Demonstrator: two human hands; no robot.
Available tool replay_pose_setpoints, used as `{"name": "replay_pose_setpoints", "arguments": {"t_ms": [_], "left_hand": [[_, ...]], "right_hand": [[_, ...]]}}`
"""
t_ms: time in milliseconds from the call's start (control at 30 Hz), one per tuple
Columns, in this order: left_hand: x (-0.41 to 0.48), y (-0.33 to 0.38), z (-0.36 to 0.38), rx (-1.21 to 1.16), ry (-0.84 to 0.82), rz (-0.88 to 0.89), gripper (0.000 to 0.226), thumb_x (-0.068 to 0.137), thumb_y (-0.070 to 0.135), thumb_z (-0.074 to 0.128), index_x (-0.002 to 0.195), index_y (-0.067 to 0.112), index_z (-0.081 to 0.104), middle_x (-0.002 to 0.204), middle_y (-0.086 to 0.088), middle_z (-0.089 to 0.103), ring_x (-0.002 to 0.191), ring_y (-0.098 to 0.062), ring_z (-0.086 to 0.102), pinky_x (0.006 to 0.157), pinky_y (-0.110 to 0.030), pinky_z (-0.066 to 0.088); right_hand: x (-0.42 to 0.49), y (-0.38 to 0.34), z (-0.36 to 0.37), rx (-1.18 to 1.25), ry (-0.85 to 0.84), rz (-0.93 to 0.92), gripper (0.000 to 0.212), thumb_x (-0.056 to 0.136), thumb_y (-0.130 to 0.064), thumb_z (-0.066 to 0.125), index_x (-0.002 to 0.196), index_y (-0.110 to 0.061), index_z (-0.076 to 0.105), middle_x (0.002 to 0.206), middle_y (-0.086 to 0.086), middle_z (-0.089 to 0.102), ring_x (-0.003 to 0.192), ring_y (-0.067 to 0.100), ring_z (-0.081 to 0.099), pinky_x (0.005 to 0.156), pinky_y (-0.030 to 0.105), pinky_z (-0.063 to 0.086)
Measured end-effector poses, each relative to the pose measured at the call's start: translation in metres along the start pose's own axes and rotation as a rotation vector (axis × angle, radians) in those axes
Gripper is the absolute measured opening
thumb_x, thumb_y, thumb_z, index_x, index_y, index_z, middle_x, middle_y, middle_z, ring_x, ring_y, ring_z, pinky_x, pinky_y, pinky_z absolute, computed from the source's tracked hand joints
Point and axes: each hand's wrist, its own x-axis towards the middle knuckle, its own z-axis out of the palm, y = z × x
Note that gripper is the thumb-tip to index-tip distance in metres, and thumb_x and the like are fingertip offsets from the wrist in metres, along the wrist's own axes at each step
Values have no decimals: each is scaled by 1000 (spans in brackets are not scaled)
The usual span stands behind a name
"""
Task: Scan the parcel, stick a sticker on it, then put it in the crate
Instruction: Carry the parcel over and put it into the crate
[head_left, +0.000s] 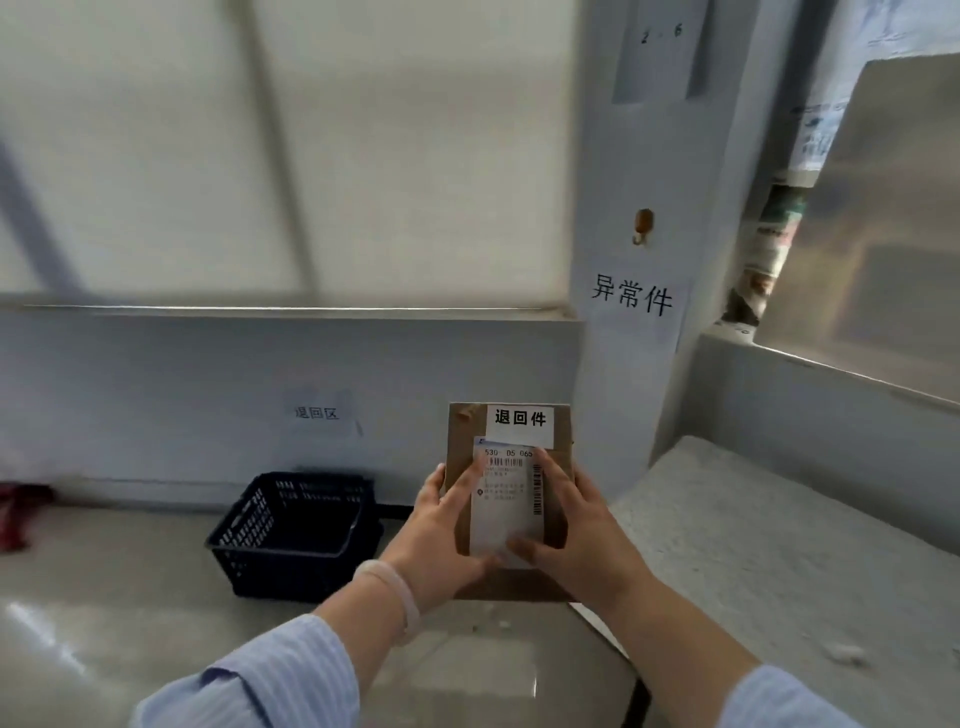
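Note:
A flat brown cardboard parcel (562, 452) is held up in front of me by both hands. It carries a white shipping label (506, 499) with barcodes, and a white sticker with black characters (519, 418) sits at its top edge, overlapping the label. My left hand (441, 530) grips the parcel's left side, thumb on the label's lower edge. My right hand (571, 525) holds the right side, with the index finger lying up along the label. A dark blue plastic crate (296, 535) stands on the floor to the left, below the parcel, and looks empty.
A low white wall with a paper sign (318, 413) runs behind the crate. A white pillar (631, 312) with a larger paper sign and a small hook rises behind the parcel. A grey stone counter (753, 545) is at right. Something red (18, 514) lies at far left.

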Motion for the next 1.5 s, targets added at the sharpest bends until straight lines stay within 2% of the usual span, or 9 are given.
{"name": "replay_pose_setpoints", "arguments": {"t_ms": [67, 200, 400, 600, 700, 767, 967, 1167, 1500], "left_hand": [[-13, -38, -40, 19, 37, -34, 102, 75, 34, 78, 141, 61, 4, 155, 4, 4, 138, -20, 26, 113, -34, 34], [-34, -105, -108, -7, 119, -69, 100, 73, 34, 79, 133, 64, 6, 153, 4, 9, 133, -13, 27, 106, -20, 31], [-43, -193, -176, -61, 235, -155, 100, 74, 27, 80, 134, 63, 8, 150, 3, 15, 125, -9, 28, 99, -16, 33], [-2, -270, -226, -56, 296, -225, 97, 74, 33, 78, 134, 64, 8, 151, 2, 17, 124, -9, 29, 105, -19, 31], [28, -307, -259, -45, 324, -268, 97, 72, 43, 77, 124, 77, 3, 150, 2, 18, 133, -20, 32, 112, -39, 36], [47, -330, -282, -22, 327, -312, 98, 70, 46, 77, 123, 79, 1, 150, 2, 17, 135, -24, 31, 110, -44, 37], [94, -397, -343, -33, 344, -377, 97, 73, 41, 78, 131, 69, 5, 150, 0, 17, 133, -20, 32, 111, -33, 35], [135, -482, -383, -84, 269, -408, 98, 71, 44, 78, 140, 61, 11, 151, 2, 17, 135, -19, 31, 113, -38, 34], [213, -633, -467, -106, -87, -386, 101, 75, 35, 77, 145, 55, 7, 155, 2, 9, 141, -19, 24, 111, -30, 28]], "right_hand": [[19, -34, 44, 5, -24, -34, 102, 71, -45, 78, 140, -64, 5, 159, -18, 4, 145, 18, 22, 110, 49, 40], [51, -96, 117, 35, -99, -83, 102, 72, -40, 78, 143, -59, 7, 159, -18, 5, 144, 15, 23, 112, 45, 37], [111, -158, 204, -24, -216, -140, 101, 72, -46, 77, 142, -59, 6, 159, -14, 8, 142, 17, 27, 109, 44, 41], [192, -187, 271, -39, -279, -147, 100, 73, -46, 75, 145, -56, 6, 160, -11, 6, 144, 19, 25, 109, 44, 41], [244, -206, 301, -62, -312, -166, 100, 75, -47, 74, 146, -54, 4, 161, -10, 4, 144, 19, 23, 108, 42, 39], [280, -219, 319, -71, -340, -171, 100, 75, -49, 74, 146, -53, 3, 161, -11, 4, 144, 19, 24, 108, 42, 40], [373, -247, 385, -57, -400, -184, 102, 70, -54, 74, 143, -59, 3, 160, -11, 6, 144, 21, 22, 108, 47, 41], [443, -256, 458, -64, -406, -123, 102, 68, -55, 74, 140, -62, 3, 160, -10, 8, 144, 20, 24, 107, 49, 42], [528, -279, 583, 1, -336, 131, 105, 70, -42, 78, 139, -64, 1, 160, -7, 11, 147, 18, 16, 113, 49, 34]]}}
